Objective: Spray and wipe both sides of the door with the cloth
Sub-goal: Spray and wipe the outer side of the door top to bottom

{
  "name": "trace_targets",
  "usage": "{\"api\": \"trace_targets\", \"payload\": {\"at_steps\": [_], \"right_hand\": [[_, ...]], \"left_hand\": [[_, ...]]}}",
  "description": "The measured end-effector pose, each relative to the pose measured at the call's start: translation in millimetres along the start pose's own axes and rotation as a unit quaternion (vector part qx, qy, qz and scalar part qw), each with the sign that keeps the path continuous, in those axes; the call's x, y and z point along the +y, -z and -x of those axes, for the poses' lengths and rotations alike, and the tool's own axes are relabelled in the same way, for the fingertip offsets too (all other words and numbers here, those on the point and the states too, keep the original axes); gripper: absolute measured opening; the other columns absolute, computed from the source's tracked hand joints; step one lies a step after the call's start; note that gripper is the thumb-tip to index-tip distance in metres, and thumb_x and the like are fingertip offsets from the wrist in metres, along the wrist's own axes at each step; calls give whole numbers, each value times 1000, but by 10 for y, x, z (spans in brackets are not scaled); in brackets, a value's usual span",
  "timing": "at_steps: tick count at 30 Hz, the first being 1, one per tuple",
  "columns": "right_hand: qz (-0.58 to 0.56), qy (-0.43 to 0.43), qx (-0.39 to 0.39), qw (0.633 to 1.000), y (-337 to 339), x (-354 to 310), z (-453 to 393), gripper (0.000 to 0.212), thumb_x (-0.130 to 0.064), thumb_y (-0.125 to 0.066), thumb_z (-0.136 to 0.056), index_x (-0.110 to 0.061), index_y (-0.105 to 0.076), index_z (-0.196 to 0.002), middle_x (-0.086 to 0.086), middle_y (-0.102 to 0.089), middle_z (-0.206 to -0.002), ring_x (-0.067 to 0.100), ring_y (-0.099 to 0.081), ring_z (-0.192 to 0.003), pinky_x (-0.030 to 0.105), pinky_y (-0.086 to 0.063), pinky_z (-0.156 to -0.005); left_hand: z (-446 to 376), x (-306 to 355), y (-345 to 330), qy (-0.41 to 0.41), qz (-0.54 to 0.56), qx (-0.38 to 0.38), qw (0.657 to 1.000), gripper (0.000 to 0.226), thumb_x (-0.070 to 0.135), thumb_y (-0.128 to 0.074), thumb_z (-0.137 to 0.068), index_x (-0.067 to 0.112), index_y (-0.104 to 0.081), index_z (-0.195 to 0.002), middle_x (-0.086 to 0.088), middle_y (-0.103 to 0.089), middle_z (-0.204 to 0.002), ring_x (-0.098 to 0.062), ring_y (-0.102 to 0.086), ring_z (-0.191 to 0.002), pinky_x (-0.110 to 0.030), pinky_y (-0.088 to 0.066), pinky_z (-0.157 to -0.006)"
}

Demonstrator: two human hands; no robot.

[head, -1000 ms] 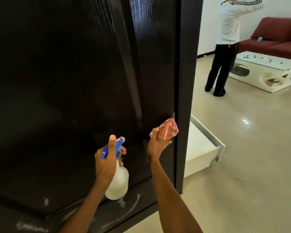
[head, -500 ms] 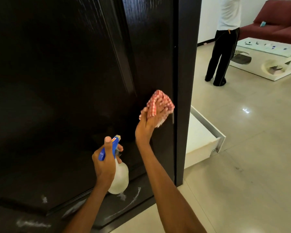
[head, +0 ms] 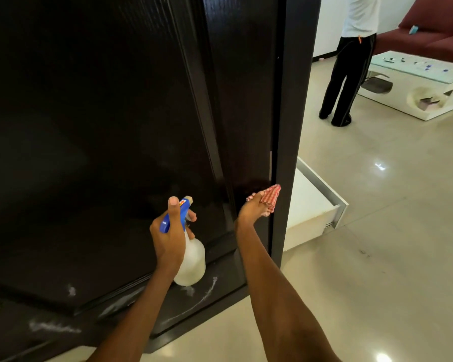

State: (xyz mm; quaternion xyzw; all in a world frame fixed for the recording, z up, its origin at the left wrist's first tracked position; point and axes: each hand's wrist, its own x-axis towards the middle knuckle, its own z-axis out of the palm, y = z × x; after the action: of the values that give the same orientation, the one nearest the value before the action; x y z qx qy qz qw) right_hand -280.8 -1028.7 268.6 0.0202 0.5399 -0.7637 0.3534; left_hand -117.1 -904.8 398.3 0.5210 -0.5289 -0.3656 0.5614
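while the dark door (head: pixel 115 126) fills the view, its bottom rail still streaked white, the spray bottle (head: pixel 187 259) hangs low in the left hand (head: pixel 169 239), fingers curled round its neck. the right hand (head: pixel 251 211) has slid down from half a second ago, pinching the checked cloth (head: pixel 271 198) against the door's right edge, so this side looks unfinished.

At two o'clock we see a person (head: pixel 351 61) in a white top and black trousers standing on the glossy beige floor (head: pixel 377 244). Just beside them, toward three o'clock, sits a white coffee table (head: pixel 416 82) with small items scattered on top. Behind it we make out a dark red sofa (head: pixel 434 32). Near centre right lies a white open drawer (head: pixel 314 205).
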Motion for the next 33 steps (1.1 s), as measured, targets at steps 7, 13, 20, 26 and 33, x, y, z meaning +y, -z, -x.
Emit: {"api": "trace_targets", "payload": {"at_steps": [7, 13, 20, 26, 33], "right_hand": [[163, 304, -219, 913, -235, -374, 964, 64, -38, -45, -105, -27, -13, -160, 11, -16, -167, 24, -18, -154, 25, -17, -125], [280, 203, -179, 921, 234, 413, 405, 75, -46, -37, -105, -25, 10, -160, 1, 11, -169, 27, -3, -156, 34, -12, -124], [289, 158, -91, 940, 373, 786, 297, 70, -52, -31, -106, -14, -11, -162, 12, -13, -168, 33, -8, -154, 49, -3, -126], [239, 341, -144, 898, 675, 1161, 48, 70, -32, -43, -105, -4, -8, -160, 17, 1, -168, 34, -7, -155, 50, -18, -124], [239, 611, -92, 749, 453, 1450, -392, 59, -39, -39, -108, -8, -28, -157, 12, -21, -165, 34, -11, -153, 57, -18, -120]], "left_hand": [[94, -149, 223, 4, 4, 49, 999, 88, 86, -37, -84, 6, -71, -88, -5, -70, -72, -13, -56, -47, -19, -49, -51], [157, -339, 447, 25, -12, 65, 998, 76, 82, -35, -88, 16, -73, -94, -5, -71, -74, -16, -55, -45, -21, -49, -50], [239, -795, 591, 50, -20, 71, 996, 59, 60, -35, -98, 16, -76, -103, -3, -69, -72, -20, -54, -46, -24, -48, -48], [249, -1367, 675, 30, -2, 65, 997, 62, 60, -33, -100, 17, -77, -93, -6, -72, -79, -27, -54, -46, -30, -50, -51], [161, -1826, 710, -49, 36, 69, 996, 76, 71, -32, -90, 9, -76, -83, -7, -73, -81, -29, -53, -45, -34, -50, -51]]}}
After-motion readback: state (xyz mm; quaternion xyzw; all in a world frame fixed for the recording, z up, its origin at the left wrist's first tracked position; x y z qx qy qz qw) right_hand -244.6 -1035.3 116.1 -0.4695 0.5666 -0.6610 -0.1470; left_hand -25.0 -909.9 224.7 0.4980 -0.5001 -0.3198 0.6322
